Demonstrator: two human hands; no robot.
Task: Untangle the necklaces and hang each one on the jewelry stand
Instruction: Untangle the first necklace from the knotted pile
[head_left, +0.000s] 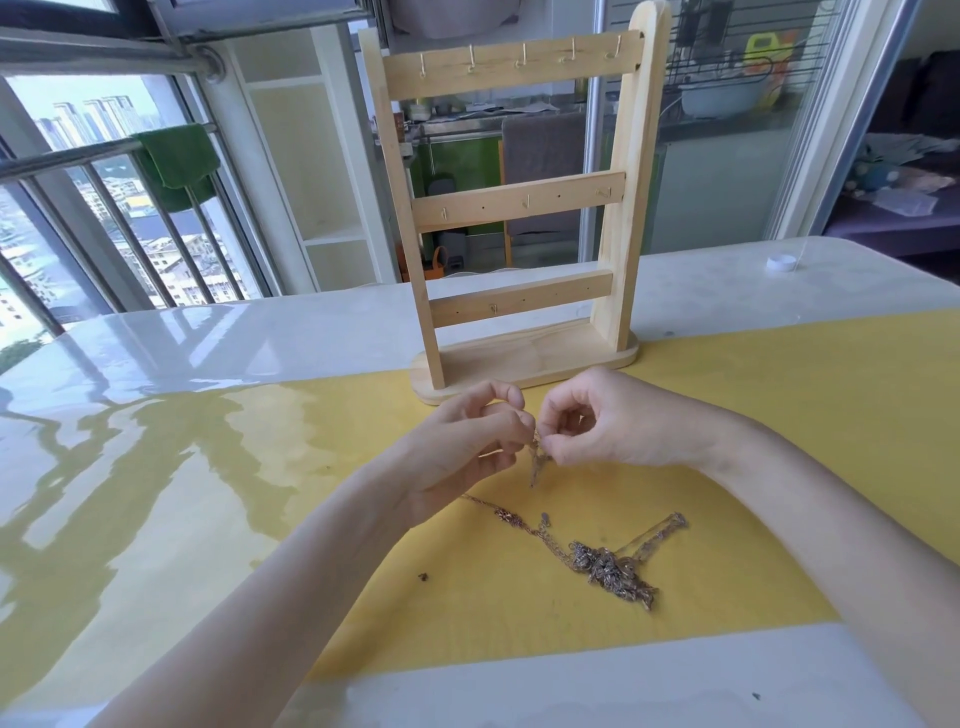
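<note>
Necklaces: my tangled necklaces (610, 564) lie in a clump on the yellow mat (779, 467) at 5 o'clock from my hands; thin chains trail from it toward 10 o'clock and 2 o'clock.
Held chain: a short chain end (537, 462) hangs between my two hands, above the mat.
Left fingers: my left hand (467, 441) has its fingers curled, pinching the chain end at the top.
Right fingers: my right hand (597, 421) is curled too, fingertips pinching the same chain end, touching the left ones.
Jewelry stand: the wooden jewelry stand (519, 202) stands upright at 12 o'clock; its hooks are bare.
Bench: the glossy white bench (208, 338) carries the mat; a small white cap (781, 263) sits at 2 o'clock.
</note>
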